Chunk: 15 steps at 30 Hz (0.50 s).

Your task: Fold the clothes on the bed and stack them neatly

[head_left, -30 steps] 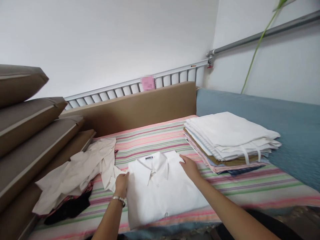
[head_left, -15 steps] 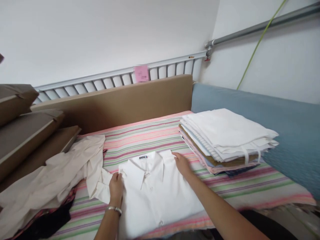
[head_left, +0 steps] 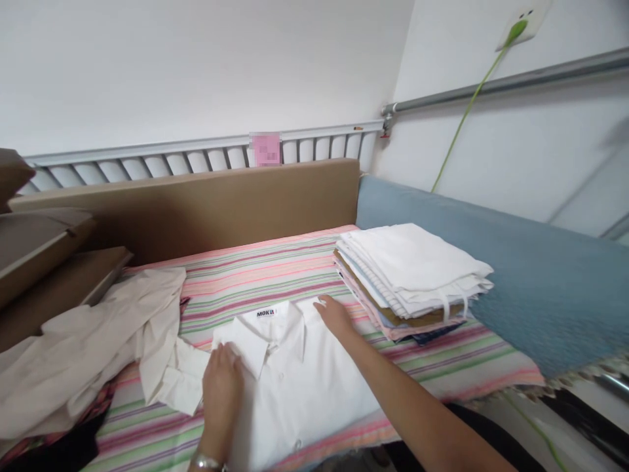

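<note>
A white shirt (head_left: 299, 387) lies folded in front of me, collar away from me and buttons up the middle. A dark-lettered label shows inside its collar. My left hand (head_left: 223, 380), a metal band at its wrist, rests palm down along the shirt's left edge with its fingers laid over the cloth. At the far right shoulder corner, my right hand (head_left: 335, 313) pinches the fabric between thumb and fingers. Just left of my left hand, a crumpled cream garment (head_left: 103, 334) spreads over darker cloth.
A stack of folded clothes (head_left: 417, 269), white on top, stands right of the shirt on the striped cover (head_left: 246, 262). Brown cushions (head_left: 63, 282) pile up at the left. A brown backrest (head_left: 246, 203) and a blue bolster (head_left: 466, 255) border the far and right sides.
My left hand has gone from gripping the shirt's left shoulder to lying flatter on its edge. My right hand keeps its hold at the right corner. The view has turned right.
</note>
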Motion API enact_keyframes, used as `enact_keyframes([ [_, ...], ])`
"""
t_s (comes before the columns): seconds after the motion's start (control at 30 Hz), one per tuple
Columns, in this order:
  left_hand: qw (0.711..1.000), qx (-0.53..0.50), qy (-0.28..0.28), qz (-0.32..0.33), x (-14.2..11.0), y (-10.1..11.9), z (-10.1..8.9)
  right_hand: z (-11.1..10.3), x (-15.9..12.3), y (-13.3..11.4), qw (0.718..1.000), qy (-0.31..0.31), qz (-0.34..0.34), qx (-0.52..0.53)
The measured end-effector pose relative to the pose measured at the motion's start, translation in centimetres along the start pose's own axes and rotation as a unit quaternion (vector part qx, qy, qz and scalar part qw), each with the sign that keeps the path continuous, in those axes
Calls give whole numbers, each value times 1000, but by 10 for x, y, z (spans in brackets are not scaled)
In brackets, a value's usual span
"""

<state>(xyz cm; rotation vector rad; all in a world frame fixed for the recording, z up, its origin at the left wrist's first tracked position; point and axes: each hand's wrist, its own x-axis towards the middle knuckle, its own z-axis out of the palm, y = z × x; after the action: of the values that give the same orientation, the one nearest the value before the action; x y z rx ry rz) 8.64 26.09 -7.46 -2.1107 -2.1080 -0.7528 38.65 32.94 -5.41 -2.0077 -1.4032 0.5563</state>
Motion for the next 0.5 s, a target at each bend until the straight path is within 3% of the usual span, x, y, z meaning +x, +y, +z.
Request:
enact_keyframes([
  [0.13, 995, 100, 0, 11, -23, 18, 18, 4, 7, -3, 999, -17, 10, 26],
  [0.27, 993, 119, 5, 4, -27, 19, 26, 7, 16, 8, 997, -37, 3, 68],
  [0.37, 992, 125, 7, 5, -26, 17, 26, 7, 16, 10, 998, -24, -4, 58],
  [0.5, 991, 130, 8, 10, -26, 17, 26, 5, 0, -5, 998, 16, -51, 11],
])
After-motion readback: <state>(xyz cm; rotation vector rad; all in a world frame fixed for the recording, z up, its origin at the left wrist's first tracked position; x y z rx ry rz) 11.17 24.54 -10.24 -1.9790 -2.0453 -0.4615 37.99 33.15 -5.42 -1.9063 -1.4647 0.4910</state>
